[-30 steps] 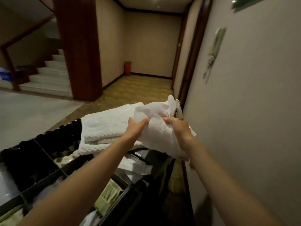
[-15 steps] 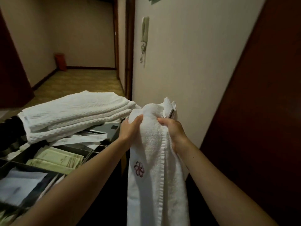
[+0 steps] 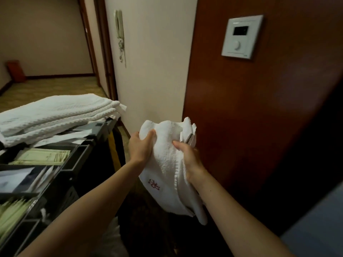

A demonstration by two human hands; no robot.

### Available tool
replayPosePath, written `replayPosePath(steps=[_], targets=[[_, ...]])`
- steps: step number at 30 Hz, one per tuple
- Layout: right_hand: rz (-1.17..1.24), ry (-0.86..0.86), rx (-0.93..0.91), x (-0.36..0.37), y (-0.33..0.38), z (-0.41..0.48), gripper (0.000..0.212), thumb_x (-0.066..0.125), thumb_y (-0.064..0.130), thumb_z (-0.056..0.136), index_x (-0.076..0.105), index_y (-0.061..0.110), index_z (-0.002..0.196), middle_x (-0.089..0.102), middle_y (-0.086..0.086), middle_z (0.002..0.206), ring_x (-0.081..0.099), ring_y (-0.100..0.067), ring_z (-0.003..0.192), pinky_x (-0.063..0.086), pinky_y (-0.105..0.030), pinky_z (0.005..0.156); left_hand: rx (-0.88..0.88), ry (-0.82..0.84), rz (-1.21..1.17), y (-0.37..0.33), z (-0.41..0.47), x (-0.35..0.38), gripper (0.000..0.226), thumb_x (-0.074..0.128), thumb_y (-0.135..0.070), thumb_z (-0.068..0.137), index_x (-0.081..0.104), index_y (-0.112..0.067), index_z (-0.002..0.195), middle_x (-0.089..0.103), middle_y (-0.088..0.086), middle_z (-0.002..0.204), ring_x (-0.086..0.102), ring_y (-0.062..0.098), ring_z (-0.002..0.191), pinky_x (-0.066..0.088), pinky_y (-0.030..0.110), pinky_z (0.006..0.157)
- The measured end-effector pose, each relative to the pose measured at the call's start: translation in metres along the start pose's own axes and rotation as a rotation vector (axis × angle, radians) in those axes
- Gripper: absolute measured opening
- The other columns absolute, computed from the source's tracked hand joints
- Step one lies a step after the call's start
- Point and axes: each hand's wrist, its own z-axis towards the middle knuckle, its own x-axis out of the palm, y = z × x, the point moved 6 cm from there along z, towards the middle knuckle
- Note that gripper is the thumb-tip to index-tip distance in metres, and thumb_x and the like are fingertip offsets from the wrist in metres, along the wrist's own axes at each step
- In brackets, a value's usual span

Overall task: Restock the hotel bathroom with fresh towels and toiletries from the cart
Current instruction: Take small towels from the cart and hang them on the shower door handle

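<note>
- The cart stands at my left, a dark frame with compartments. It is large and stiff, and I judge it heavy, so I would move it only by its frame and never by the things lying on it.
- On its top, at the far side, lies the stack of folded towels, white with a woven pattern. They look thick and soft; I think such a pile sags if taken by one edge, so a flat hand under the fold is better.
- The white towel is the thing in work now. It is off the cart, in the air between the cart and the brown door, bunched at the top and hanging down, with a small red embroidered mark low on the front.
- This towel is soft and light, not fragile and not slippery — but it is loose, so the hanging end can swing and touch the floor or catch on the cart corner. In my judgement the best hold is on the gathered top, where both hands already are.
- My left hand is closed on the top left of the bunch, thumb pressed into the cloth.
- My right hand grips the right side, fingers wrapped in the fabric just under a small label.
- The pale green sachets in the cart compartments are small, flat and light — I would pinch them by an edge.
</note>
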Motion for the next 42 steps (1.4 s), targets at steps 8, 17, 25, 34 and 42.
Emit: replayPosePath(steps=[8,17,25,34,42], targets=[[0.044,-0.205,0.001,-0.112,-0.032,-0.127,0.027,0.071,0.017,0.082,0.072,0.009,0.108,0.076,-0.010,0.094,0.074,-0.027,0.088,0.060,-0.040,0.081,0.004,0.198,0.004,0.010,-0.145,0.035,0.046,0.059,-0.046,0.090,0.058,-0.014,0.123,0.063,-0.002,0.108,0.060,0.017,0.099,0.051,0.037,0.087],[0.125,-0.474,0.000,-0.250,-0.057,-0.255,0.034,0.073,0.024,0.078,0.070,0.011,0.110,0.076,-0.008,0.095,0.072,-0.028,0.090,0.058,-0.038,0.081,0.111,0.456,0.052,-0.007,-0.300,0.106,0.028,0.057,-0.044,0.091,0.057,-0.019,0.102,0.061,-0.005,0.091,0.059,0.012,0.084,0.046,0.030,0.069],[0.159,-0.764,-0.104,-0.371,-0.041,-0.339,0.029,0.076,0.018,0.075,0.072,0.009,0.103,0.076,-0.008,0.089,0.072,-0.025,0.082,0.057,-0.032,0.072,0.102,0.681,-0.023,-0.033,-0.412,0.189,0.033,0.057,-0.041,0.090,0.060,-0.012,0.104,0.065,0.001,0.094,0.062,0.016,0.086,0.049,0.034,0.073],[0.230,-0.924,-0.200,-0.521,-0.012,-0.366,0.026,0.075,0.015,0.078,0.070,0.009,0.103,0.075,-0.013,0.096,0.071,-0.032,0.090,0.058,-0.044,0.086,0.072,0.944,-0.052,-0.059,-0.504,0.335,0.036,0.051,-0.036,0.093,0.056,-0.010,0.118,0.060,0.003,0.102,0.057,0.018,0.090,0.045,0.032,0.072],[0.263,-0.946,-0.256,-0.682,0.047,-0.313,0.034,0.074,0.017,0.080,0.068,0.008,0.113,0.074,-0.014,0.100,0.071,-0.034,0.094,0.056,-0.049,0.090,0.085,1.030,-0.065,-0.101,-0.544,0.520,0.029,0.049,-0.029,0.092,0.050,-0.016,0.118,0.055,0.002,0.102,0.054,0.019,0.089,0.041,0.032,0.078]])
